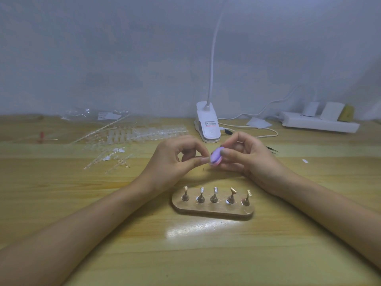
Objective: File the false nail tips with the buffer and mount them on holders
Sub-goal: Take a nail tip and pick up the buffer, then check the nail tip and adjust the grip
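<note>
Fingers [226,153] of the right hand [253,159] pinch the purple buffer [215,158] above the worktop [123,234] while the left hand [171,162] pinches what seems a nail tip [208,161] against it, so filing looks under way, with all five holders [214,196] seemingly bare.

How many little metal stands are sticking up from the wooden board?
5, all in one row on the wooden board: left end stand, second stand, middle stand, fourth stand, right end stand. None looks hidden.
</note>
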